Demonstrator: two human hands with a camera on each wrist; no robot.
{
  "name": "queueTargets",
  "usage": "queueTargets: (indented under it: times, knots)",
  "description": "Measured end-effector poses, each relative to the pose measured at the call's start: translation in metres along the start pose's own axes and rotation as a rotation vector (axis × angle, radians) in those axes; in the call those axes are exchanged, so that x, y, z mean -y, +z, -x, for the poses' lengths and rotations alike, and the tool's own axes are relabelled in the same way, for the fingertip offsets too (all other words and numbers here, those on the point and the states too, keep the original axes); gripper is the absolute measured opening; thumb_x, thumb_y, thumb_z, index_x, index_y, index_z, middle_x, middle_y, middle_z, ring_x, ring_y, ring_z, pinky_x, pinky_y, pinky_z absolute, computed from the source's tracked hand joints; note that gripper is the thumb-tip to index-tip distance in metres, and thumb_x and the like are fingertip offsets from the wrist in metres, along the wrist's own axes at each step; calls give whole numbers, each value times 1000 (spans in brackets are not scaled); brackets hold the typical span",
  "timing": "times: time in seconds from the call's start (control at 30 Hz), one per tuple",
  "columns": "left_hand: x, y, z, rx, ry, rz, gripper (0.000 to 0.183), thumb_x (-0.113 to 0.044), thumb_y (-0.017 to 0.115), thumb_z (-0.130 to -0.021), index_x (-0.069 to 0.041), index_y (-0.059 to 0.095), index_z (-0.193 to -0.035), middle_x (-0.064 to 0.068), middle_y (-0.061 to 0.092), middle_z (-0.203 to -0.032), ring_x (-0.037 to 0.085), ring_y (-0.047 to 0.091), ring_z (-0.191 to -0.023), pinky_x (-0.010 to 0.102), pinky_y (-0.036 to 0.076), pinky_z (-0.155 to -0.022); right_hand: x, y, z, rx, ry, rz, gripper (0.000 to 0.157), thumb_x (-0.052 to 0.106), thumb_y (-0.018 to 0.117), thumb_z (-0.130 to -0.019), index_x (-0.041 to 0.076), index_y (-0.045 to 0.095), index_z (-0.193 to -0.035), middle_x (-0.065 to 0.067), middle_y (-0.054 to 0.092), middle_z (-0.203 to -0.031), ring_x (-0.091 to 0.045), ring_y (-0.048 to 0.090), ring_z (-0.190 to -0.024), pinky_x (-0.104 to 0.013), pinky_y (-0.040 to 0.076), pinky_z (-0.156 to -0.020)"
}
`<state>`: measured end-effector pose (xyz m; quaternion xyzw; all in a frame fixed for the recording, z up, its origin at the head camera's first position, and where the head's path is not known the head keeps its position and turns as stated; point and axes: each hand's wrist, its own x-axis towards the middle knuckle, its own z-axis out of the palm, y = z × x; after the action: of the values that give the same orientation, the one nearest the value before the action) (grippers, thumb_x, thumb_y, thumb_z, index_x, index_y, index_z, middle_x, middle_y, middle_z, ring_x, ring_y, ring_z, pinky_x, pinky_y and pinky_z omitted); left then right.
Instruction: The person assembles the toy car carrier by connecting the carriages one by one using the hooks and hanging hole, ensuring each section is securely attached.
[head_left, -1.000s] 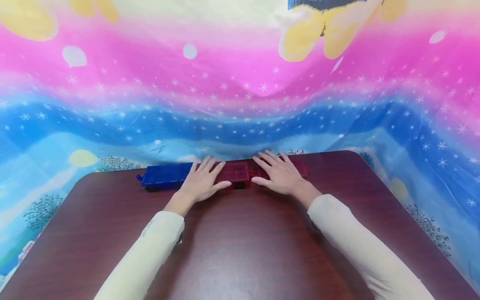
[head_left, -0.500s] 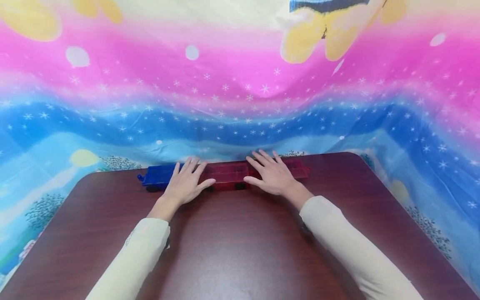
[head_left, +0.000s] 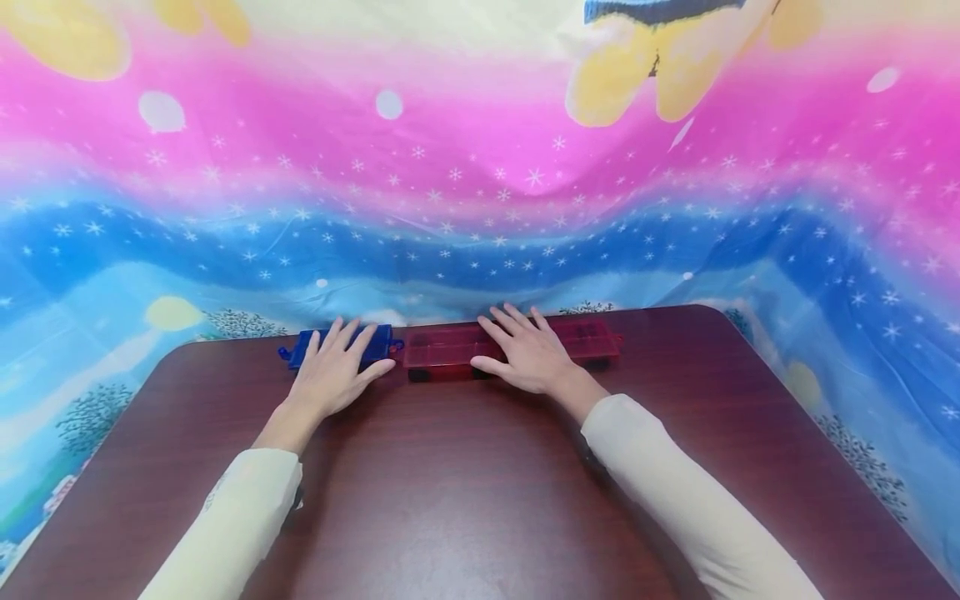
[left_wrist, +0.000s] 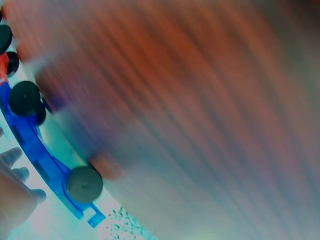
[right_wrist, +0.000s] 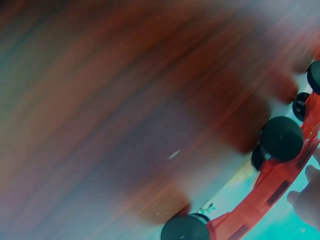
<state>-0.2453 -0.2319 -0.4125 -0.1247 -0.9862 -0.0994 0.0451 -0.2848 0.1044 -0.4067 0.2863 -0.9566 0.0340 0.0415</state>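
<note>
Three toy train wagons stand in a row along the table's far edge. My left hand (head_left: pixel 330 375) lies over the blue wagon (head_left: pixel 383 340), fingers straight and spread, covering its middle. In the left wrist view, its fingertips (left_wrist: pixel 20 172) show beside the deck and black wheels. A red wagon (head_left: pixel 442 346) sits in the middle, its hook meeting the blue one's. My right hand (head_left: pixel 528 354), also spread and straight, covers the place where it meets the other red wagon (head_left: pixel 592 340). Fingers (right_wrist: pixel 307 197) of that hand appear beside the red chassis in the right wrist view.
The dark wooden table (head_left: pixel 465 492) has rounded far corners. Right behind the wagons hangs a pink and blue patterned cloth (head_left: pixel 480 208), which also runs down both sides of the table.
My left hand has slid left from the middle red wagon onto the blue one, uncovering the join between them. My right hand has shifted slightly left. The wagons stay in place.
</note>
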Motion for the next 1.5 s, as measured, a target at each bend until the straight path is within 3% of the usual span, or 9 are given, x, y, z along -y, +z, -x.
queueTargets:
  times: [0.23, 0.5, 1.27, 1.5]
  knots:
    - [12, -5, 6, 1, -22, -23, 90, -73, 35, -98, -9, 30, -161, 24, 23, -164, 46, 9, -152, 69, 3, -117, 13, 0, -7, 22, -2, -12, 85, 78, 29, -97, 25, 24, -163, -3, 21, -168, -24, 10, -156, -55, 3, -123]
    - [19, -4, 7, 51, -68, -10, 95, -77, 34, -96, -10, 27, -162, 26, 19, -164, 47, 5, -152, 68, 0, -117, 25, 5, -16, 50, -7, -13, 86, 79, 26, -96, 26, 22, -164, -2, 20, -168, -24, 10, -156, -54, 3, -123]
    - [17, 3, -15, 93, -62, -43, 97, -81, 24, -95, -11, 25, -162, 26, 15, -165, 46, 1, -152, 66, -2, -118, 29, 10, -31, 100, 30, -35, 86, 80, 25, -96, 27, 21, -164, -2, 20, -169, -23, 9, -156, -56, 0, -123]
    - [19, 6, -17, 99, -67, -27, 95, -79, 23, -96, -11, 21, -163, 25, 14, -166, 46, 1, -153, 65, -3, -118, 29, 13, -30, 123, 17, 24, 87, 81, 23, -95, 29, 17, -164, -3, 20, -169, -24, 11, -156, -52, 7, -124]
